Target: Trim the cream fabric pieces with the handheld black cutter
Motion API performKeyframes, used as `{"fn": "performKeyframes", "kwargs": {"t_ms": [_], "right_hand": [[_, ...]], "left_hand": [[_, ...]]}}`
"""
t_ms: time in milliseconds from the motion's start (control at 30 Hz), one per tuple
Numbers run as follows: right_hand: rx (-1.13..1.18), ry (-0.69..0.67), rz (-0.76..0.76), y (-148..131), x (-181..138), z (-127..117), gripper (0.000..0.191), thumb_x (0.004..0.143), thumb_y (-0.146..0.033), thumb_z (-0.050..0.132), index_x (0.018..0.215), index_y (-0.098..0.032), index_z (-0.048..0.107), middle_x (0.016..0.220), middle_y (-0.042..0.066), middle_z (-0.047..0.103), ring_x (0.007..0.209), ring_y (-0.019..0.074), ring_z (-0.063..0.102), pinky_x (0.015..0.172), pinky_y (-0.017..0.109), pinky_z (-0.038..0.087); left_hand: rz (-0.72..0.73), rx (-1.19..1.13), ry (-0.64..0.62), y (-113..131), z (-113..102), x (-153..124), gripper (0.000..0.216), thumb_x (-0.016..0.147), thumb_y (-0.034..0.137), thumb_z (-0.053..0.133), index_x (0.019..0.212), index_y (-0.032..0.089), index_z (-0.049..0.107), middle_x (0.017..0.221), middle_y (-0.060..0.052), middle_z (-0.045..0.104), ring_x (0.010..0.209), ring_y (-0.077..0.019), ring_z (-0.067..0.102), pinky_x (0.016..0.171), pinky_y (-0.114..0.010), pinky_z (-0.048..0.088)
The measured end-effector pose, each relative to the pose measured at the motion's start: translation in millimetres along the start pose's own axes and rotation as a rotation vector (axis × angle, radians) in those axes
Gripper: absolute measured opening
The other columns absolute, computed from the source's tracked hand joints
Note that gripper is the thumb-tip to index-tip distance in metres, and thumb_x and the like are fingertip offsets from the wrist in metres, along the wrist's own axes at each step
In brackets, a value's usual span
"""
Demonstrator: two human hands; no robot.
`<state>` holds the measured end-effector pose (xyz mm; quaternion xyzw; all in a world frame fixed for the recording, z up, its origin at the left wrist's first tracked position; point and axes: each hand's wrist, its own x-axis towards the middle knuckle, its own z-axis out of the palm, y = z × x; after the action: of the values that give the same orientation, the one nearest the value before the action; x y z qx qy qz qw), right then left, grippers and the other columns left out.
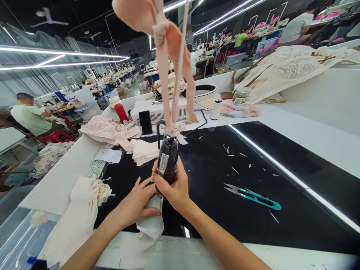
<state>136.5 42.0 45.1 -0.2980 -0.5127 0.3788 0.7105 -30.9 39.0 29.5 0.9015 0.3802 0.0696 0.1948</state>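
My right hand (176,189) is closed round a black hand-held tool (167,159) held upright over the black table (213,176). Beside it, my left hand (140,202) pinches a white cloth (152,221) against the tool's base. A peach garment (168,45) hangs from above, its straps reaching down to the tool's tip, where a small white bow (177,134) sits. A black cord runs from the tool toward the back of the table.
Teal thread snips (254,197) lie on the table to the right, among white thread scraps. Cream fabric pieces (81,210) are piled at the left, with a phone (145,122), red bottle (120,111) and white machine (160,108) behind. Other people work at distant tables.
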Motion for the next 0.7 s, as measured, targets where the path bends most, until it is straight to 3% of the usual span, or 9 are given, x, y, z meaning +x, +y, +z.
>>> {"fn": "performKeyframes", "kwargs": {"t_ms": [133, 700], "right_hand": [[-0.003, 0.013, 0.008, -1.0, 2.8, -6.2, 0.026, 0.082, -0.031, 0.072, 0.101, -0.027, 0.054, 0.084, -0.002, 0.062, 0.067, 0.0152, 0.058, 0.06, 0.03, 0.053], [-0.006, 0.019, 0.029, -4.5, -3.7, -8.1, 0.024, 0.084, -0.033, 0.073, 0.101, -0.027, 0.057, 0.086, -0.002, 0.065, 0.071, 0.0158, 0.064, 0.067, 0.033, 0.058]], "left_hand": [[-0.024, 0.003, -0.037, -2.7, 2.2, 0.2, 0.043, 0.089, 0.027, 0.08, 0.128, 0.027, 0.063, 0.147, -0.01, 0.059, 0.152, -0.035, 0.036, 0.12, -0.075, 0.02], [-0.03, -0.027, -0.037, -4.7, 5.3, 2.8, 0.047, 0.085, 0.029, 0.084, 0.128, 0.028, 0.064, 0.151, -0.01, 0.056, 0.151, -0.0366, 0.037, 0.119, -0.077, 0.019]]}}
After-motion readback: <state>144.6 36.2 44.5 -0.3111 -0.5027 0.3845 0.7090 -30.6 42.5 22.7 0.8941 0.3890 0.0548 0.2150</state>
